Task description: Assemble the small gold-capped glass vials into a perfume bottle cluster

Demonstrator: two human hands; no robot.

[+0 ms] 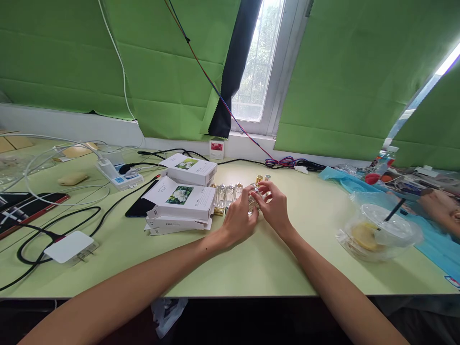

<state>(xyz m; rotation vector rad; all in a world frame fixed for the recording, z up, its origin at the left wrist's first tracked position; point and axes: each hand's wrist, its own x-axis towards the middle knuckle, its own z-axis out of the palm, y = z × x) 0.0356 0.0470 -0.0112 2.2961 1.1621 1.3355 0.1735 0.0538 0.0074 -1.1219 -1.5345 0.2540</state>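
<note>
My left hand (241, 215) is closed around a small clear glass bottle (253, 204), mostly hidden by the fingers. From the other side, my right hand (276, 208) has its fingers closed at the top of this bottle. Just left of my hands, several similar glass bottles (230, 192) stand in a row, with metallic necks. Beyond my fingertips are a gold cap (259, 178) and a silver cap (267, 178). White boxes with a flower picture (185, 199) lie stacked beside the bottles, and another white box (190, 167) lies behind them.
A dark phone (140, 207) lies partly under the boxes. Cables, a power strip (120, 176) and a white charger (70, 247) spread over the left. At right are a bagged drink cup (383, 230), a blue sheet (431, 249) and another person's hand (436, 203).
</note>
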